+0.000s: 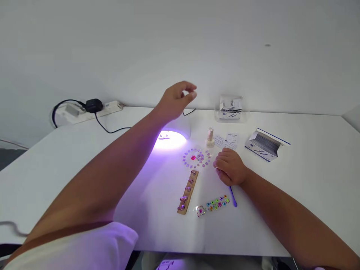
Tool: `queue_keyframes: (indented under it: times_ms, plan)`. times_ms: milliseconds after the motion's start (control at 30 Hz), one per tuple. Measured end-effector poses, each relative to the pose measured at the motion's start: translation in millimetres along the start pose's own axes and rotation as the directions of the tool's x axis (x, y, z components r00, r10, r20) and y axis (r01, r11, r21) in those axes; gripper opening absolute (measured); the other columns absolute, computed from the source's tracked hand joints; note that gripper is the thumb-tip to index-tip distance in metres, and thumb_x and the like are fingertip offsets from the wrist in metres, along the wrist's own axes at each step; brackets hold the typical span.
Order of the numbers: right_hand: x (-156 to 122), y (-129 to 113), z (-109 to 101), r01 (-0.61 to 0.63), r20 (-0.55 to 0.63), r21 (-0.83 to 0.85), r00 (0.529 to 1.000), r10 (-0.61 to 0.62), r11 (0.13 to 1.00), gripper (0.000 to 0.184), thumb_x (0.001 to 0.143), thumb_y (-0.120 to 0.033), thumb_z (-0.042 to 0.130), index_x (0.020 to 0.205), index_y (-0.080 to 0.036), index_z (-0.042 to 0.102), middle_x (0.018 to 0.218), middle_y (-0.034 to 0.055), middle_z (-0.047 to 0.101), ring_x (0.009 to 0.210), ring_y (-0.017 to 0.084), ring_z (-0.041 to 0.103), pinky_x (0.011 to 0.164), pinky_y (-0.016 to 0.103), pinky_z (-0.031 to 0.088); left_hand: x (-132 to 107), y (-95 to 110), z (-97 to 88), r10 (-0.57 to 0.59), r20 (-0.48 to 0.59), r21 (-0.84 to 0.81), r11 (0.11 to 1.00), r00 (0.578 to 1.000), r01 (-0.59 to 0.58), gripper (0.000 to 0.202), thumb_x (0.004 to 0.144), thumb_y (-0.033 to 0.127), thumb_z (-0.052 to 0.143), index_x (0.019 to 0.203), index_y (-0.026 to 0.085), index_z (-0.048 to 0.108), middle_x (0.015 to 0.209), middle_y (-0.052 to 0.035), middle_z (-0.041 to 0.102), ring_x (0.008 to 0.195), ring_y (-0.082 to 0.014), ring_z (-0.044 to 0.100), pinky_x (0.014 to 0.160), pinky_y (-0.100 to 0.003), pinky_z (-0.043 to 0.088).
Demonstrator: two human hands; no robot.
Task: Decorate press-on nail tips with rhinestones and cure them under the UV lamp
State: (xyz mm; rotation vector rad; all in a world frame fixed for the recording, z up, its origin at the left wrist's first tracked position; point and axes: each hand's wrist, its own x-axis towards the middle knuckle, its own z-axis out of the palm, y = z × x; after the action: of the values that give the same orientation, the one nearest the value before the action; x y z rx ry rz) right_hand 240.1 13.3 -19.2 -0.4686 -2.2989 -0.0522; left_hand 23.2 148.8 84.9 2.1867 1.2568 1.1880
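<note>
My left hand [176,98] hovers in the air above the white nail lamp [180,131], which glows purple underneath; its fingers are curled together in a loose pinch, and what they hold, if anything, is hidden. My right hand [230,167] rests on the table as a loose fist around a blue stick [233,197] that pokes out toward me. Just left of that hand lies a round wheel of small gems [197,157]. A wooden strip with several pink nail tips [188,192] lies nearer to me, beside a sheet of coloured heart stickers [215,204].
A small polish bottle [210,136] stands behind the gem wheel, with little paper packets [228,140] beside it. An open box of alcohol pads [266,144] sits at the right, a torn packet pile [230,107] by the wall. A power strip with a black plug [92,107] lies at the back left.
</note>
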Motion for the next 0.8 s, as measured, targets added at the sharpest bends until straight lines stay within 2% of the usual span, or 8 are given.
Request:
queue_keyframes:
  times_ms: [67,167,267,367,500,633,700,800]
  plan:
    - [-0.5,-0.4,-1.4,-0.008,0.003,0.001,1.000,0.008,1.000,0.007,0.074,-0.015,0.042,0.074,-0.022,0.044,0.056,-0.0026,0.051,0.050,0.014,0.040,0.057,0.030,0.029,-38.2,-8.7,-21.4,-0.026,0.026,0.019,1.000,0.999,0.025,0.022,0.086,0.031,0.055,0.093,0.016,0.067,0.080,-0.0037,0.064,0.063,-0.0110,0.052,0.058,-0.024,0.041]
    - [-2.7,0.3,-3.3,-0.035,-0.007,0.002,0.999,0.035,0.999,0.008,0.075,-0.015,0.042,0.077,-0.022,0.046,0.058,-0.0014,0.053,0.052,0.015,0.043,0.058,0.031,0.031,-91.6,-23.5,-41.9,-0.107,0.255,0.036,0.994,0.961,0.101,0.037,0.086,0.042,0.053,0.066,0.013,0.064,0.063,-0.0039,0.062,0.059,-0.0130,0.056,0.056,-0.024,0.042]
    - [-6.7,1.7,-4.6,-0.077,-0.017,-0.005,0.997,0.076,0.997,0.009,0.074,-0.014,0.044,0.077,-0.021,0.048,0.059,0.0002,0.055,0.053,0.016,0.045,0.059,0.031,0.034,-129.5,-32.6,-47.4,-0.103,0.362,0.164,0.985,0.926,0.045,0.046,0.086,0.046,0.051,0.051,0.016,0.052,0.044,0.0036,0.041,0.043,-0.0084,0.037,0.048,-0.023,0.032]
    - [-11.0,2.9,-4.8,-0.130,-0.005,-0.025,0.992,0.129,0.991,0.009,0.074,-0.015,0.044,0.077,-0.021,0.050,0.059,0.0005,0.055,0.053,0.016,0.045,0.058,0.031,0.035,-148.3,-33.8,-41.2,-0.098,0.433,0.213,0.977,0.896,0.004,0.057,0.086,0.049,0.049,0.042,0.017,0.031,0.043,0.0058,0.023,0.042,-0.0069,0.018,0.047,-0.025,0.022]
    - [-12.9,2.5,-2.7,-0.202,0.055,-0.078,0.977,0.207,0.976,0.011,0.074,-0.018,0.044,0.077,-0.020,0.055,0.056,-0.0003,0.053,0.053,0.016,0.045,0.059,0.031,0.035,-154.8,-30.4,-25.2,-0.111,0.478,0.268,0.963,0.871,-0.025,0.058,0.086,0.048,0.044,0.042,0.017,0.024,0.045,0.0051,0.018,0.045,-0.0079,0.013,0.049,-0.027,0.017]
    - [-9.7,0.9,0.0,-0.303,0.132,-0.161,0.937,0.325,0.939,0.016,0.071,-0.018,0.048,0.081,-0.017,0.060,0.055,-0.0011,0.053,0.054,0.016,0.047,0.063,0.032,0.033,-156.9,-29.2,-11.3,-0.177,0.428,0.361,0.933,0.886,0.012,0.048,0.085,0.051,0.046,0.051,0.018,0.042,0.046,0.0049,0.029,0.046,-0.0090,0.022,0.050,-0.025,0.021]
    - [-7.9,0.5,0.7,-0.355,0.144,-0.203,0.911,0.386,0.913,0.017,0.071,-0.019,0.049,0.082,-0.016,0.061,0.057,-0.0003,0.055,0.055,0.016,0.048,0.064,0.032,0.031,-157.9,-29.8,-7.1,-0.212,0.406,0.399,0.916,0.889,0.036,0.040,0.082,0.057,0.050,0.074,0.019,0.056,0.055,0.0029,0.046,0.049,-0.0116,0.036,0.053,-0.026,0.029]
    - [-6.7,0.3,1.4,-0.405,0.132,-0.247,0.886,0.445,0.880,0.017,0.072,-0.021,0.049,0.083,-0.015,0.061,0.063,0.0020,0.058,0.058,0.017,0.049,0.065,0.032,0.030,-159.4,-30.7,-3.6,-0.231,0.411,0.425,0.904,0.882,0.039,0.057,0.078,0.065,0.052,0.112,0.020,0.057,0.092,-0.0072,0.062,0.077,-0.0223,0.056,0.067,-0.035,0.043]
